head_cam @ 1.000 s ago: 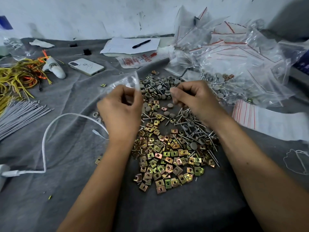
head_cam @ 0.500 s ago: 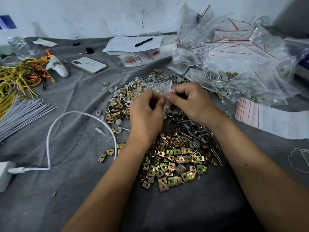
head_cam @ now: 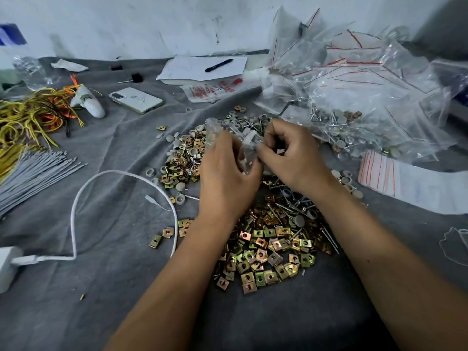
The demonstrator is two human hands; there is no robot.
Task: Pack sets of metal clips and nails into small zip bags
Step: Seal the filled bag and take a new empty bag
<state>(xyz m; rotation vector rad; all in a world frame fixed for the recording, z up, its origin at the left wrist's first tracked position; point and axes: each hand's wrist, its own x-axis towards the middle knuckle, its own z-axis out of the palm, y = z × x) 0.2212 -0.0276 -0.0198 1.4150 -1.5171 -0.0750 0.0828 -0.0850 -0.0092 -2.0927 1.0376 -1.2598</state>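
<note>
While fingers (head_cam: pixel 262 149) pinch, zip bag (head_cam: pixel 247 150) sits between.

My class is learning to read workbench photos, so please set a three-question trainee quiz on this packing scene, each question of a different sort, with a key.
1. True or false: the black pen lies on the white sheet of paper.
2. What do both hands, the left hand and the right hand, hold between them? A) the white smartphone B) a small clear plastic zip bag C) the white charging cable
3. Fill in: the white smartphone lies on the grey ____.

Key: 1 true; 2 B; 3 cloth.
</note>
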